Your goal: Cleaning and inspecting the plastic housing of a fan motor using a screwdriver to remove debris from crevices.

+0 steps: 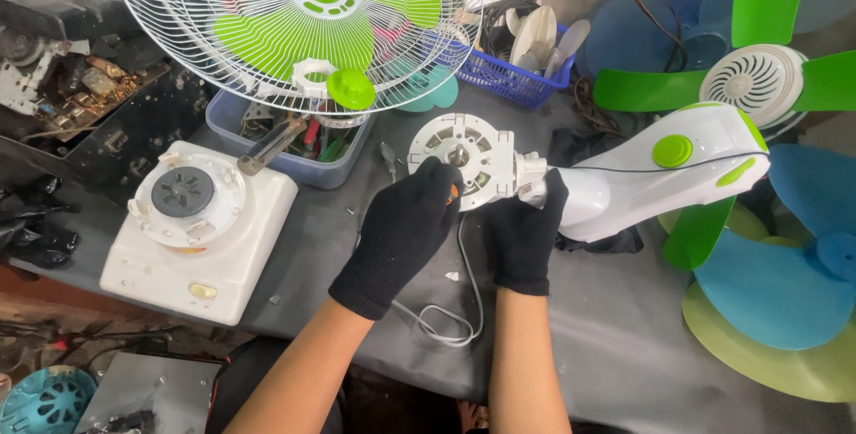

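The left hand [401, 229], in a black glove, is curling its fingers onto the round white motor plate [462, 158], covering a small orange thing there that is too hidden to name. The right hand [528, 225], gloved too, is closing around the neck just behind that plate — its fingertips are out of sight. The white fan body [660, 180] with green buttons is lying on the grey surface [615, 336], a pale cable [455, 314] looping beneath the wrists. Left, a white base unit [196, 229] is sitting. Farther back — a wire fan guard [294, 33] over green blades, cut off at the top edge.
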